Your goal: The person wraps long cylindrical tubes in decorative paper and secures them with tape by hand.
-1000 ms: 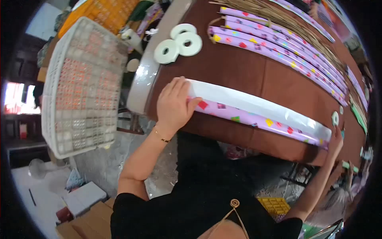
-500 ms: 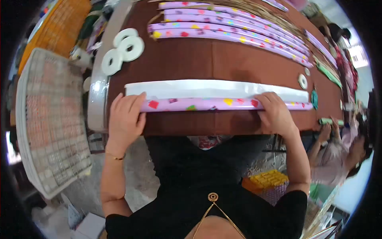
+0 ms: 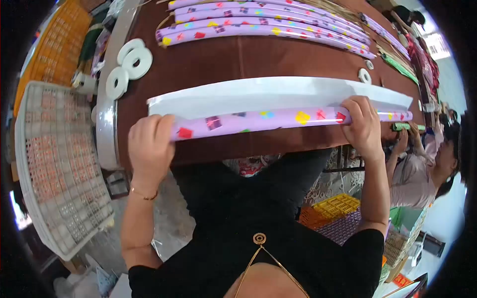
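A roll of lilac wrapping paper (image 3: 283, 120), printed with red, yellow and blue shapes, stretches between my hands near the table's front edge. Along its far side a white strip of the sheet's underside (image 3: 258, 93) stays unrolled. My left hand (image 3: 150, 143) is closed around the roll's left end and hides it. Towards the right end, my right hand (image 3: 362, 124) wraps over the roll with its fingers on top. The roll slants a little, its right end farther from me.
Finished-looking lilac rolls (image 3: 268, 30) lie along the back of the brown table (image 3: 198, 62). White tape rolls (image 3: 136, 63) sit at the left, another tape roll (image 3: 364, 76) at the right. A plastic crate (image 3: 64, 164) stands left; a co-worker (image 3: 415, 174) handles a green roll at right.
The lilac roll now looks larger and slanted, apparently lifted towards me, with both hands gripping it. The white strip shows wider. The camera view has shifted slightly.
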The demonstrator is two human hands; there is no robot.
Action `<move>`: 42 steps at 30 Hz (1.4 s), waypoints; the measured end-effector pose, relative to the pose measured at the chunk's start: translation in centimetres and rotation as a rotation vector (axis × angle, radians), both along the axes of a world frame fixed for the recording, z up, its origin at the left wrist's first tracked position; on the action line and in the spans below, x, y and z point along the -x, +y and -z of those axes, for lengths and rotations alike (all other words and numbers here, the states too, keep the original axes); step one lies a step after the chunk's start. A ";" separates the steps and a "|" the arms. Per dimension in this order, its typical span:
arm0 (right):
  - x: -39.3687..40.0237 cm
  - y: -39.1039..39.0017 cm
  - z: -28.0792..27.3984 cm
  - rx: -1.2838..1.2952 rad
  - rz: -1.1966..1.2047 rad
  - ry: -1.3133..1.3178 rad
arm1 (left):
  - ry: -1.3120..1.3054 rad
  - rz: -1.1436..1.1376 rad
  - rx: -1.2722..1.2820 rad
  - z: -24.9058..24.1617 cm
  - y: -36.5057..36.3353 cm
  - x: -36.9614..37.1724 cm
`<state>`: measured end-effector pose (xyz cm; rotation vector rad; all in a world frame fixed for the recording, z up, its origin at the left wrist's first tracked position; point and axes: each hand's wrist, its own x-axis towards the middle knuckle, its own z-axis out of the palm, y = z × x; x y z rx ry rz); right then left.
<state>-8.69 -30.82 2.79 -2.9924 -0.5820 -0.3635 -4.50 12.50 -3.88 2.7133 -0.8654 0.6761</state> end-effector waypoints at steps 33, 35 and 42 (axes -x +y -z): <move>-12.4 24.9 7.9 -0.746 -0.448 0.571 | 0.643 -0.151 1.217 3.9 -0.1 -0.3; -12.4 24.9 7.7 -0.794 -0.437 0.597 | 0.728 -0.136 1.289 3.3 -0.2 -1.0; -12.3 25.5 8.3 -0.752 -0.407 0.428 | 0.739 -0.250 1.196 2.9 -0.6 -1.7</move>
